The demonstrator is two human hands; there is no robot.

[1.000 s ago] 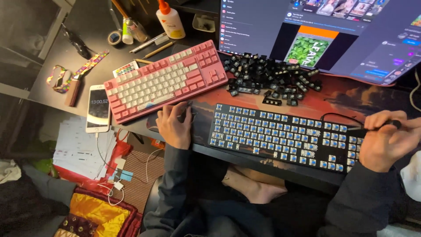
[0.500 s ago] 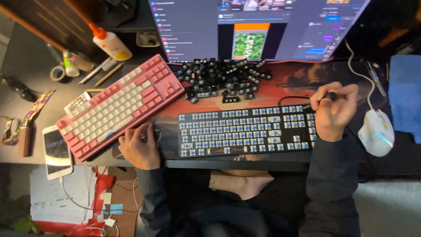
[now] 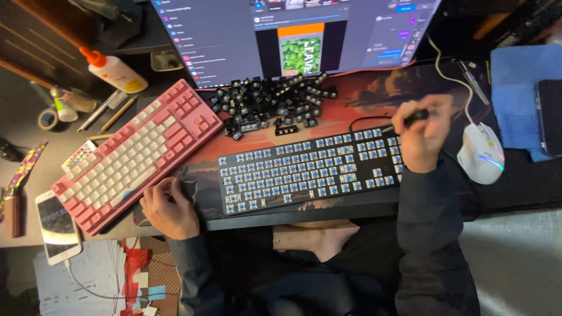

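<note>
- Right hand (image 3: 422,137) raised over the right end of the black keyboard (image 3: 310,172), grip closed around a slim dark tool (image 3: 410,119) that juts out past the thumb.
- Black keyboard lying on the tabletop (image 3: 23,234) straight ahead, on a reddish desk mat (image 3: 363,99); keycaps off, rows of blue switches bare.
- Left hand (image 3: 170,208) resting at the front edge of the tabletop, just left of the black keyboard and beside the near corner of the pink keyboard (image 3: 137,155); fingers curled, grip half closed, cannot tell whether anything sits inside.
- Loose heap of black keycaps (image 3: 269,102) behind the black keyboard, below the monitor (image 3: 293,35).
- Pink keyboard with white keys set at a slant on the left.
- White mouse (image 3: 481,153) with a coloured glow, just right of the right hand, cable running back across the mat.
- White phone (image 3: 55,225) at the left front edge, cable hanging from it.
- Glue bottle (image 3: 116,71) with an orange cap, roll of tape (image 3: 48,119) and pencils (image 3: 111,114) further back on the left.
- Folded blue cloth (image 3: 515,99) far right.
</note>
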